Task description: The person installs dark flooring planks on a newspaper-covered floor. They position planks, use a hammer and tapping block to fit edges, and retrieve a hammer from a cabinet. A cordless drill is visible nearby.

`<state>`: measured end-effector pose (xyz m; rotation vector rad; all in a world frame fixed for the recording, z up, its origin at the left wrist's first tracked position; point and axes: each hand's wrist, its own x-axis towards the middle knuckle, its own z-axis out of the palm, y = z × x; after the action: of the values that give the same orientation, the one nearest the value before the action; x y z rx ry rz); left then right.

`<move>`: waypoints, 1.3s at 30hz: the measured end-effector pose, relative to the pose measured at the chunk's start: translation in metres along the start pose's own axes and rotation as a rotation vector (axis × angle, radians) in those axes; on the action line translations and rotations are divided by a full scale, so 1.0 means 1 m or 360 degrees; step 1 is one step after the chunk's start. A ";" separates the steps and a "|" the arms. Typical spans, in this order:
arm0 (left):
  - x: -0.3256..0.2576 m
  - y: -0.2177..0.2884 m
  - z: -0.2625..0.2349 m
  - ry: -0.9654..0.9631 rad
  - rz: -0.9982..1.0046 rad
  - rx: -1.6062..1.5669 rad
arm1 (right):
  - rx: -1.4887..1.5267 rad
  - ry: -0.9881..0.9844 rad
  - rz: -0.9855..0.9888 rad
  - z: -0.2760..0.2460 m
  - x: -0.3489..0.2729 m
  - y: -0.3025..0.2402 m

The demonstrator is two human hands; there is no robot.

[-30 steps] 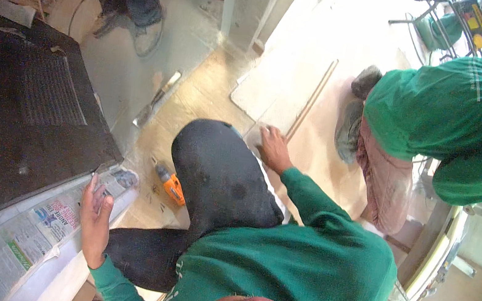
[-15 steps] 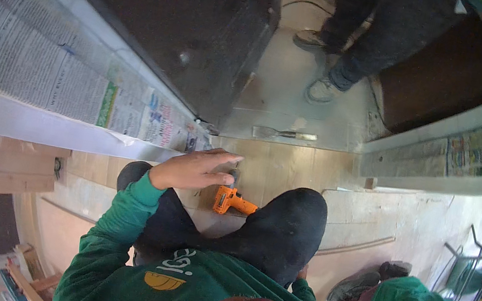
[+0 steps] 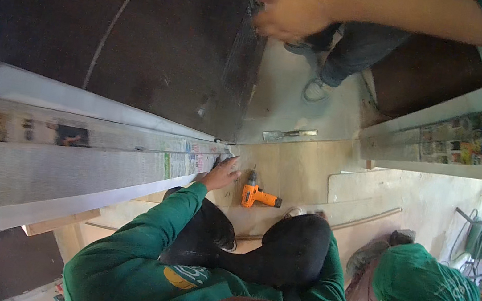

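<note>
Left hand (image 3: 222, 174) unclenched at papered frame (image 3: 109, 159) edge | right hand: cannot tell | floor (image 3: 289, 163) separates drill (image 3: 259, 197), scraper (image 3: 290, 135)

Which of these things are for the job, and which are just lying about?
Probably for the job:
newspaper-covered door jamb, right by the left hand
orange cordless drill, close to that hand but unheld

Probably just lying about:
scraper, on the floor beyond the drill
thin wooden strip, off to the right
</note>
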<state>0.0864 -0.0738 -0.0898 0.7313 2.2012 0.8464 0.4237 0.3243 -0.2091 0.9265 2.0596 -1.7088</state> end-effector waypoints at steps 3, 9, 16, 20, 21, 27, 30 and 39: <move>-0.054 0.012 -0.011 -0.0001 -0.0194 -0.0226 | 0.0352 -0.0140 0.0228 0.016 -0.031 -0.111; -0.132 0.090 -0.059 -0.0292 -0.0366 0.0027 | -0.0127 -0.0062 0.0273 0.015 -0.133 -0.264; -0.237 0.191 -0.140 -0.0155 -0.0287 -0.0107 | -0.0702 0.0071 0.0297 0.043 -0.228 -0.341; -0.277 0.254 -0.194 0.0078 -0.0079 -0.0243 | -0.0976 -0.0077 0.0225 0.068 -0.244 -0.313; -0.289 0.267 -0.208 0.0112 -0.0120 -0.0275 | -0.1040 -0.0084 0.0261 0.071 -0.254 -0.323; -0.390 0.274 -0.262 0.0372 -0.0337 -0.0353 | -0.1399 -0.0585 0.0291 0.097 -0.301 -0.414; -0.387 0.278 -0.280 0.0392 -0.0150 -0.0260 | -0.1730 -0.0771 -0.0102 0.070 -0.260 -0.335; -0.486 0.337 -0.266 0.1013 -0.0244 -0.0177 | -0.1933 -0.1590 -0.0581 0.078 -0.280 -0.513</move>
<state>0.2815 -0.2889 0.4901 0.2439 2.6842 1.2333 0.2863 0.1304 0.3304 -0.5888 1.9407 -0.4619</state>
